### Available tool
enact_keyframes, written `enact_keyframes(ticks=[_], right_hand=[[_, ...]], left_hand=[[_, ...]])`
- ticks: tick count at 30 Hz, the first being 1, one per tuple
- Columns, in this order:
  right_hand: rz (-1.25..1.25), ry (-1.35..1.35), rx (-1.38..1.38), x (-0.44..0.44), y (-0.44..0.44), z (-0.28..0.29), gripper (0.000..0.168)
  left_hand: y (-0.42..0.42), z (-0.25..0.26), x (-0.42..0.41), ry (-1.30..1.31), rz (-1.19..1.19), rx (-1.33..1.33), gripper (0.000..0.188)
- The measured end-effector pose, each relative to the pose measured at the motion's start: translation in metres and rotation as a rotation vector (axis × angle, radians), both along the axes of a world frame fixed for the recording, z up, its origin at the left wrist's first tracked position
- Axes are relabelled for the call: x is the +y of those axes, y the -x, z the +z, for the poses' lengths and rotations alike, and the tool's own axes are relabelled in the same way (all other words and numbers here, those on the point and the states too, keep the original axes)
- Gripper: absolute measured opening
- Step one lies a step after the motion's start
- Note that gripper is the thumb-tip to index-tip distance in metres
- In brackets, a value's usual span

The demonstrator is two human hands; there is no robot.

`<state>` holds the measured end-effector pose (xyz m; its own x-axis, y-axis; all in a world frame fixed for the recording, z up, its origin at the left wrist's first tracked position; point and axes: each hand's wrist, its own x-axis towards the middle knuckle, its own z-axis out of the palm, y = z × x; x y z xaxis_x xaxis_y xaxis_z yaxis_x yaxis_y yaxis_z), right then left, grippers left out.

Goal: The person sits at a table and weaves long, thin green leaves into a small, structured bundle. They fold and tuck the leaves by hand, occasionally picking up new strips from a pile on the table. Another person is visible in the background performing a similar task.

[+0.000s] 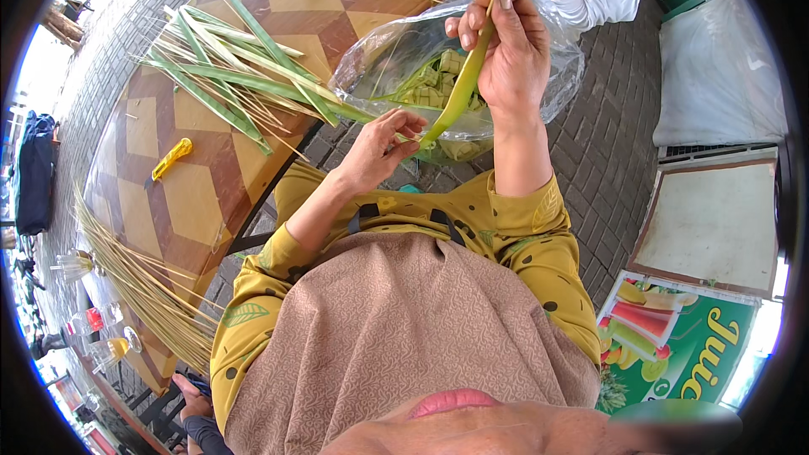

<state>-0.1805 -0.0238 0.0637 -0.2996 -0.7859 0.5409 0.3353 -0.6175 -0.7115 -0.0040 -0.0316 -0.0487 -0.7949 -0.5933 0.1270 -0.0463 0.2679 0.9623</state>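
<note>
A long yellow-green palm leaf strip (466, 79) runs slantwise between my hands. My right hand (515, 44) is raised and pinches its upper part between thumb and fingers. Lower down, my left hand (387, 148) holds the strip's bottom end at the fingertips. Beneath and behind the strip, a clear plastic bag (379, 54) stands open with several woven palm leaf pouches (426, 96) in it. Green and pale leaf strips (234, 72) lie in a loose pile on the patterned table (189, 202), left of my hands.
A yellow snap-off cutter (170, 161) lies on the table, near a bundle of thin leaf ribs (145, 291) along the edge. Glass cups stand at far left. Another person's white sleeve (600, 0) is beyond the bag. A juice banner (676, 341) hangs at right above brick paving.
</note>
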Motion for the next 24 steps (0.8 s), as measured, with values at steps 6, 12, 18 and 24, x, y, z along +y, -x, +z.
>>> enact_keyframes(ticks=[6, 12, 18, 24], right_hand=[[0.059, 0.035, 0.029, -0.010, -0.012, 0.006, 0.018], [0.158, 0.009, 0.038, -0.021, -0.019, 0.002, 0.016], [0.100, -0.292, 0.265, -0.011, -0.022, -0.013, 0.022], [0.167, -0.377, 0.102, -0.006, -0.017, -0.052, 0.026]], left_hand=[[0.006, -0.004, -0.005, 0.145, 0.004, 0.051, 0.029], [0.014, 0.004, -0.006, 0.142, 0.104, 0.155, 0.009], [0.005, 0.014, -0.012, 0.250, 0.203, 0.138, 0.017], [-0.002, 0.017, -0.008, 0.145, 0.067, 0.033, 0.014]])
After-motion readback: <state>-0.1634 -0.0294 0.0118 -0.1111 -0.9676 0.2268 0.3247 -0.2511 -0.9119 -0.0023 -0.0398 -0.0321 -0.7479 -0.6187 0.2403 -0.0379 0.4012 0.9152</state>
